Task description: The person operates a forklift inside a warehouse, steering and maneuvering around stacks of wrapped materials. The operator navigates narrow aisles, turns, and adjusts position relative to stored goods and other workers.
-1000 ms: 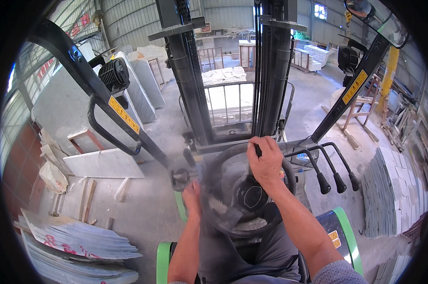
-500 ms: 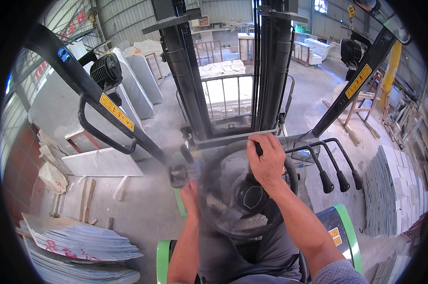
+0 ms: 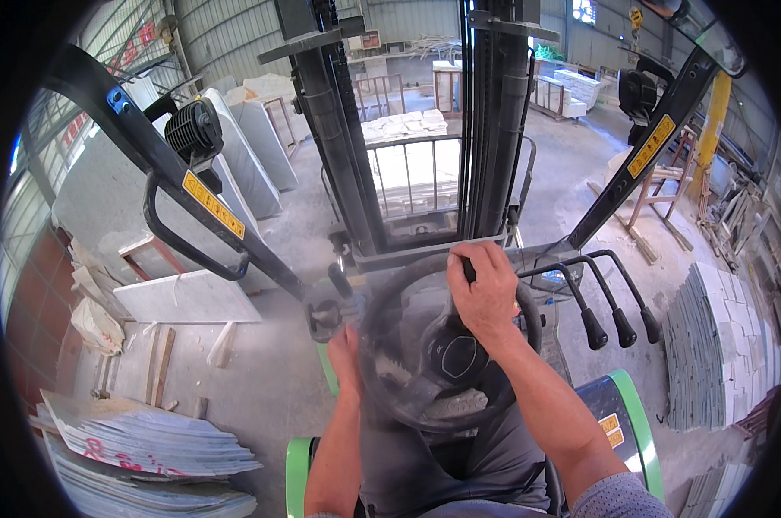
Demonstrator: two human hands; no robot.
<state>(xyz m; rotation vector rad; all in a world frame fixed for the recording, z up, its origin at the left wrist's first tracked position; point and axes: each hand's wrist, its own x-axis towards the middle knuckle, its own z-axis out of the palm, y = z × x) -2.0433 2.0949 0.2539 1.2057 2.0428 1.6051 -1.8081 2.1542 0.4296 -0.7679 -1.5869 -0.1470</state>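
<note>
Here, at far left, grey slabs lie stacked, and past them a white slab stands on edge near a black post. My left hand sits just beside the left rim of the steering wheel, fingers curled; I cannot tell whether they pinch anything. The wheel is right in front of me, below the dark mast. My right hand wraps its fingers around the wheel's black knob. Farther right come three levers, then stacked pale slabs.
</note>
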